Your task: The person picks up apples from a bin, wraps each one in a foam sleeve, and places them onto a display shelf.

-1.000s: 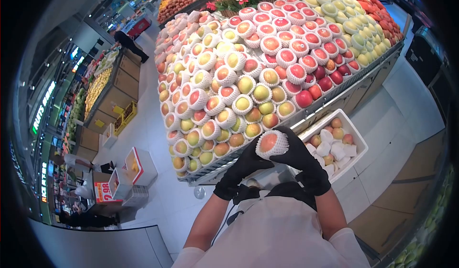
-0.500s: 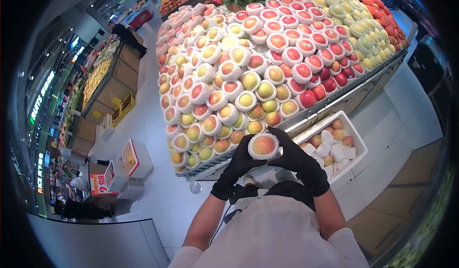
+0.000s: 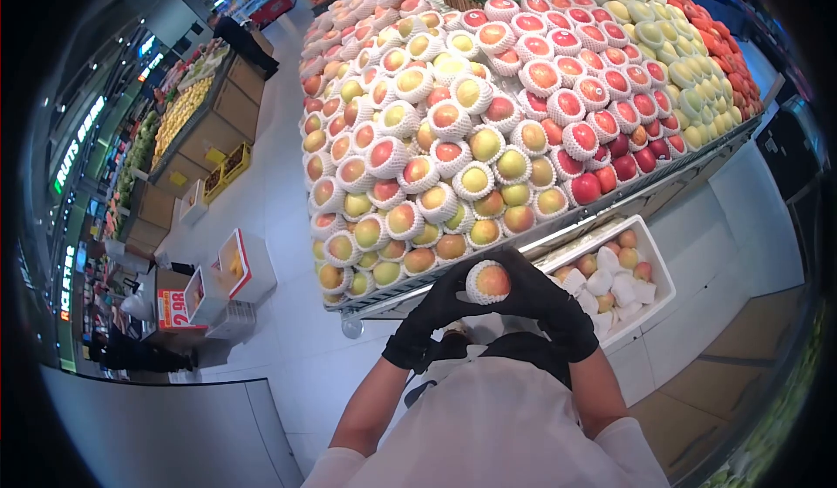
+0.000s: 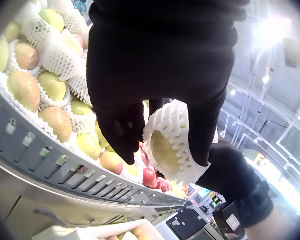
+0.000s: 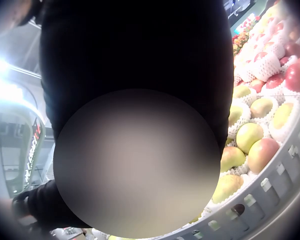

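Observation:
Both black-gloved hands hold one red-yellow apple in a white foam net point(image 3: 488, 282), low in front of the display's near edge. My left hand point(image 3: 443, 301) grips it from the left. My right hand point(image 3: 539, 294) holds its other side. In the left wrist view, the fingers and thumb of the left hand point(image 4: 160, 60) straddle the net-covered apple point(image 4: 165, 150), with the right hand point(image 4: 232, 170) close behind it. A blurred oval hides the right hand's fingers in the right wrist view, leaving the dark glove back point(image 5: 135, 55).
Netted apples point(image 3: 418, 170) are heaped on the sloping display, edged by a slotted grey rail point(image 4: 90, 180). A white foam box point(image 3: 667, 292) with apples and loose nets stands on the floor at right. White boxes point(image 3: 253, 270) stand at left, and a person point(image 3: 240, 39) stands farther back.
The apple has turned in the hands and is now tilted, its net lying mostly toward the left. Both hands remain around it. The head view has shifted, moving the display slightly right.

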A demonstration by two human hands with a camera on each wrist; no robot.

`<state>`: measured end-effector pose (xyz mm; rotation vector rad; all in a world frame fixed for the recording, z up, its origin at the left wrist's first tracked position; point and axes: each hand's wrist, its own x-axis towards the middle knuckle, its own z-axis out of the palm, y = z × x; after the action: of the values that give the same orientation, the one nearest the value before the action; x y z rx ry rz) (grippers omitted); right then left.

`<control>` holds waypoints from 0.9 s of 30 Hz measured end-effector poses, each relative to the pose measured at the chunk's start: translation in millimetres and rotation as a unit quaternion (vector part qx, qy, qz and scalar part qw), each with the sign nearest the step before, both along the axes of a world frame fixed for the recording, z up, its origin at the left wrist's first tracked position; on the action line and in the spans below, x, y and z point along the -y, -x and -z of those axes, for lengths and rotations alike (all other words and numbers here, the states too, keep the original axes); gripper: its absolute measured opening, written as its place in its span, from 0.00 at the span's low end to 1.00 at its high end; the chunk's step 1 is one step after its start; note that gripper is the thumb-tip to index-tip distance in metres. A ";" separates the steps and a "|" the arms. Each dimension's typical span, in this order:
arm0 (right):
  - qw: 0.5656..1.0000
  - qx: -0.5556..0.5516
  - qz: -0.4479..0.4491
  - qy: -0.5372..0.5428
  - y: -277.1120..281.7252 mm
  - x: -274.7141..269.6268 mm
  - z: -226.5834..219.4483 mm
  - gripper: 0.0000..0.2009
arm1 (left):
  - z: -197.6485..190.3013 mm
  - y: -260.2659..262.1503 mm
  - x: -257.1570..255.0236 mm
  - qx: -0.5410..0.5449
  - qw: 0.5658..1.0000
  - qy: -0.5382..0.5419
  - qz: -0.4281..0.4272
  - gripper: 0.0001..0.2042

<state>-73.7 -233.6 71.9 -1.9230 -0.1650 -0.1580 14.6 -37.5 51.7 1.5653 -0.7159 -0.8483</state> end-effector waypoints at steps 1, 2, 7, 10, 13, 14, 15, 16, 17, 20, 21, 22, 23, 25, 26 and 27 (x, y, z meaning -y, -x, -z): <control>1.000 -0.004 0.003 -0.009 -2.6 -2.4 -3.3 0.31 | 0.0 -3.3 -2.8 -0.004 1.000 -0.008 0.006 0.44; 1.000 -0.008 0.005 -0.018 -4.2 -4.7 -8.3 0.32 | 1.0 -6.1 -6.0 0.005 1.000 -0.006 0.002 0.44; 0.998 -0.006 0.048 -0.041 -20.3 -15.4 0.2 0.31 | 0.4 -23.3 -30.5 -0.047 0.998 -0.003 -0.043 0.42; 0.997 0.001 0.071 0.011 -34.9 -18.0 11.0 0.30 | 9.2 -43.8 -52.0 -0.045 0.996 -0.020 -0.071 0.40; 0.998 -0.002 0.060 0.020 -54.3 -20.0 4.1 0.29 | 15.2 -62.4 -73.8 -0.056 0.992 0.012 -0.116 0.35; 0.998 -0.001 0.066 0.015 -61.1 -23.1 0.4 0.30 | 17.2 -68.9 -80.6 -0.063 0.989 0.020 -0.130 0.34; 0.997 -0.001 0.072 0.012 -68.2 -27.8 -3.6 0.30 | 17.0 -74.4 -85.8 -0.056 0.986 0.027 -0.152 0.28; 0.997 0.000 0.077 0.008 -74.7 -31.1 -6.9 0.30 | 16.3 -80.2 -91.5 -0.075 0.983 0.038 -0.165 0.27; 0.996 -0.005 0.090 0.028 -80.4 -32.6 -4.6 0.31 | 14.5 -85.8 -97.8 -0.094 0.978 0.049 -0.178 0.25; 0.992 0.022 0.107 0.057 -102.2 -40.0 2.2 0.32 | -4.4 -97.8 -112.0 -0.108 0.973 0.059 -0.198 0.20; 0.990 0.024 0.114 0.078 -107.8 -44.0 -0.4 0.33 | -9.0 -103.1 -117.8 -0.098 0.974 0.052 -0.195 0.19; 0.989 0.032 0.108 0.096 -114.3 -45.0 -2.2 0.34 | -10.0 -108.9 -123.6 -0.089 0.976 0.045 -0.193 0.18; 0.988 0.039 0.102 0.114 -120.2 -44.9 -3.0 0.34 | -8.3 -114.1 -129.6 -0.095 0.976 0.068 -0.186 0.17; 0.984 0.038 0.104 0.141 -129.8 -46.0 -5.7 0.34 | -17.7 -123.6 -139.0 -0.102 0.975 0.081 -0.182 0.17; 0.982 0.028 0.112 0.151 -133.1 -47.5 -7.0 0.35 | -20.3 -128.0 -144.1 -0.106 0.974 0.088 -0.180 0.16; 0.979 0.019 0.121 0.160 -135.8 -49.5 -8.5 0.35 | -16.6 -134.1 -148.9 -0.126 0.970 0.100 -0.182 0.16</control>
<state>62.1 -184.2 80.5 -2.2602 0.0212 -0.3482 148.7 111.3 68.3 1.3246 -0.3060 -0.6618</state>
